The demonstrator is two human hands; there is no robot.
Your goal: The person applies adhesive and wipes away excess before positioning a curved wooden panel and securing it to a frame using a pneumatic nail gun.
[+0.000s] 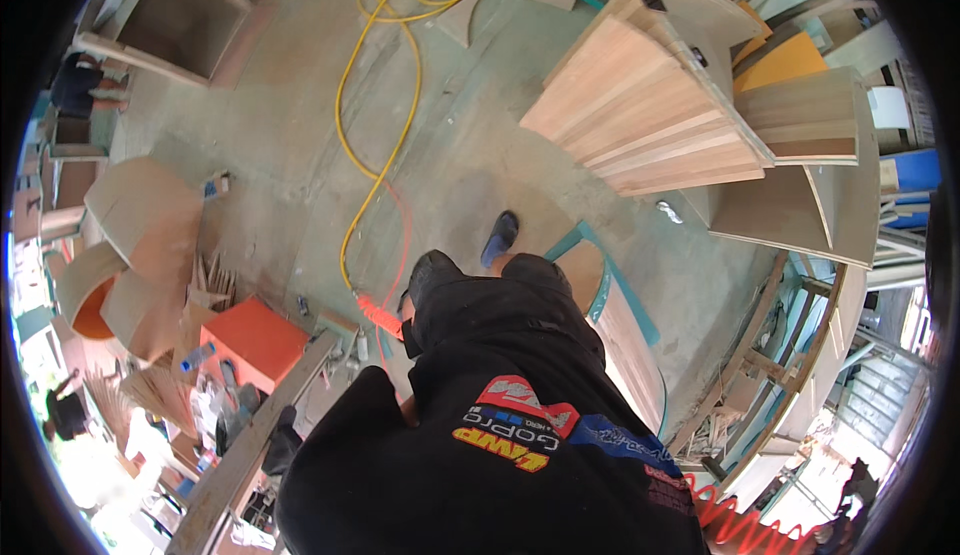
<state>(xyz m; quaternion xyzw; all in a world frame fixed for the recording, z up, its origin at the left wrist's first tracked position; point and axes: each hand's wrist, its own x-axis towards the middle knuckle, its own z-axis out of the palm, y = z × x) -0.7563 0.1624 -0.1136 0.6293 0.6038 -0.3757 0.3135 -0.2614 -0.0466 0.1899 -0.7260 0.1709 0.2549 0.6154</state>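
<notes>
Open concrete floor (300, 155) lies ahead; a yellow hose (385, 145) snakes across it, stacked wooden panels (660, 115) crowd the right.

I see boards (655, 105) stacked ahead to the right, hose (385, 105) trailing over the floor (300, 165) ahead, box (250, 340) left, bench (255, 445) beside it

Concrete floor (300, 155) carries a yellow hose (385, 145) at far centre and stacked boards (650, 105) far right.
</notes>
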